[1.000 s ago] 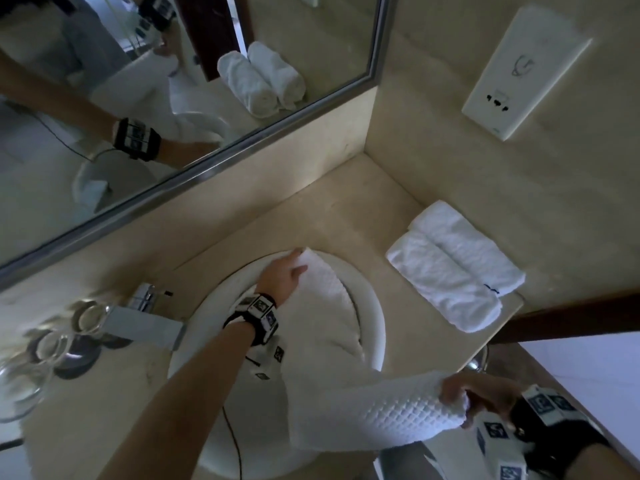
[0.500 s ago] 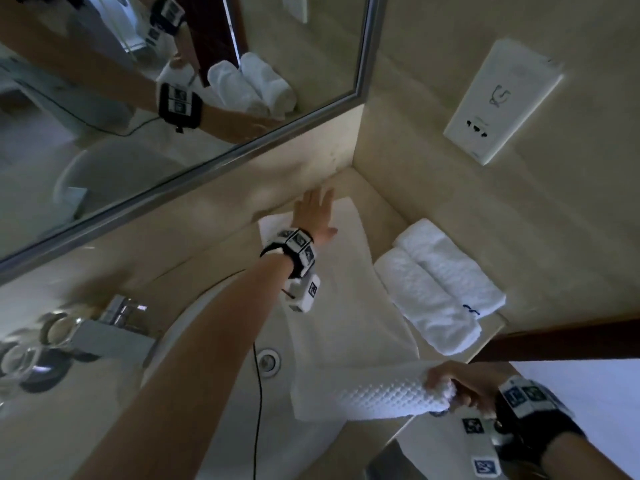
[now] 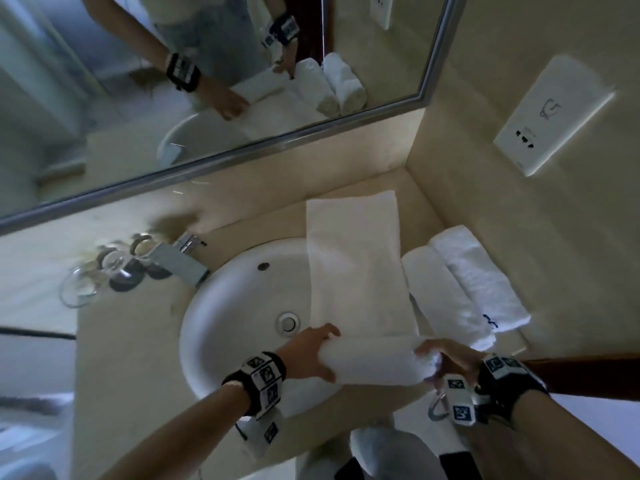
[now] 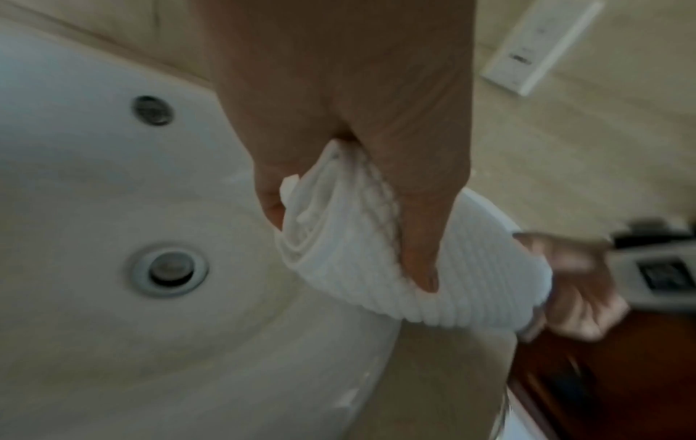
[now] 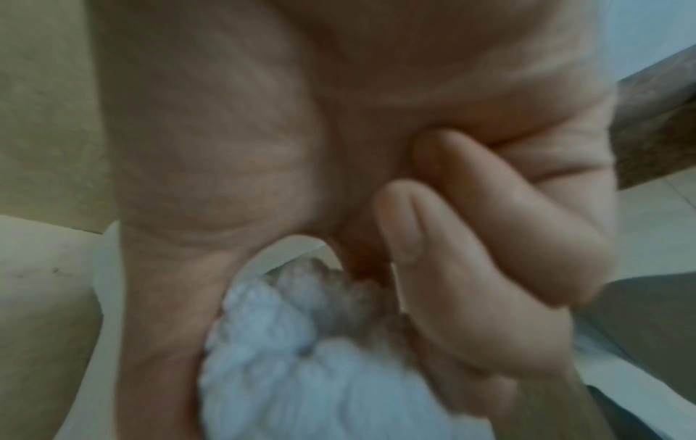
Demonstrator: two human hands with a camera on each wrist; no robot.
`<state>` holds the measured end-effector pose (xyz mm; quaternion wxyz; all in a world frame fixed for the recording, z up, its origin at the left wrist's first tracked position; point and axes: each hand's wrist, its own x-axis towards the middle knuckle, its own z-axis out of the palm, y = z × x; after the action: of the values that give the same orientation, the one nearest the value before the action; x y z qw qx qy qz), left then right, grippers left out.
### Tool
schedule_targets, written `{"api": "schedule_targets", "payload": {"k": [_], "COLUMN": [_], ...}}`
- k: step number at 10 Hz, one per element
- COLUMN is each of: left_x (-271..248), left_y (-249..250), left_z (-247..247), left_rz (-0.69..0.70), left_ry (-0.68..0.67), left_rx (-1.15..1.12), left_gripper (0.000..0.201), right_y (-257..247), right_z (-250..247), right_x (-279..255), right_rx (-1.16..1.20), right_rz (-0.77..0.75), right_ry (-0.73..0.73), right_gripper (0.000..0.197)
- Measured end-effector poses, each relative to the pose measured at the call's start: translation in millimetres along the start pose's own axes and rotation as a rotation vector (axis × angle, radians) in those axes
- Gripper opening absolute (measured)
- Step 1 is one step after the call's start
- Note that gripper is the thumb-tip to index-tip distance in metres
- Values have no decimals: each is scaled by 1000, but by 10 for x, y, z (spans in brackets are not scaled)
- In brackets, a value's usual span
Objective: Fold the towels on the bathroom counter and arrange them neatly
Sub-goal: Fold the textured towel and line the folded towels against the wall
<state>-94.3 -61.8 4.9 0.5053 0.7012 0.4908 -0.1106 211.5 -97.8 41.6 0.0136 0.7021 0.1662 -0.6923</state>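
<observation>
I am holding the white towel [image 3: 356,271] at its near end, where it is rolled into a thick tube lying across the front edge of the sink [image 3: 228,306]. My left hand [image 3: 308,351] is wrapping its grip around the left end of the roll, thumb on one side and fingers [image 4: 418,238] curled over the ribbed cloth. My right hand [image 3: 450,358] is pinching the right end, its grip bunched around the folds, as the right wrist view shows up close. The unrolled part of the towel is lying flat, stretching away from me over the right side of the sink and onto the counter [image 3: 422,202] toward the mirror [image 3: 207,81]. Just to its right, two rolled towels [image 3: 464,285] are lying side by side, touching each other, beside the wall.
</observation>
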Motion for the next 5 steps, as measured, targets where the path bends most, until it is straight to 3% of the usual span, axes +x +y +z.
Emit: {"api": "schedule_targets", "payload": {"k": [1, 2, 3, 4, 5], "left_x": [-59, -85, -359, -313, -251], "left_y": [-121, -157, 75, 140, 152], "left_z": [-24, 6, 257, 221, 196], "left_rz": [-116, -188, -293, -399, -471], "left_ry": [166, 224, 356, 371, 337], "left_rx": [-286, -455, -754, -929, -1119], "left_gripper": [58, 44, 23, 30, 46], "right_y": [39, 127, 209, 188, 49], "right_z": [64, 125, 247, 208, 242], "right_x": [70, 219, 212, 443, 551], "right_rx": [75, 168, 227, 222, 136], "right_rz": [14, -13, -45, -87, 23], "right_ry": [-14, -28, 3, 69, 184], "right_gripper": [43, 39, 32, 52, 89]}}
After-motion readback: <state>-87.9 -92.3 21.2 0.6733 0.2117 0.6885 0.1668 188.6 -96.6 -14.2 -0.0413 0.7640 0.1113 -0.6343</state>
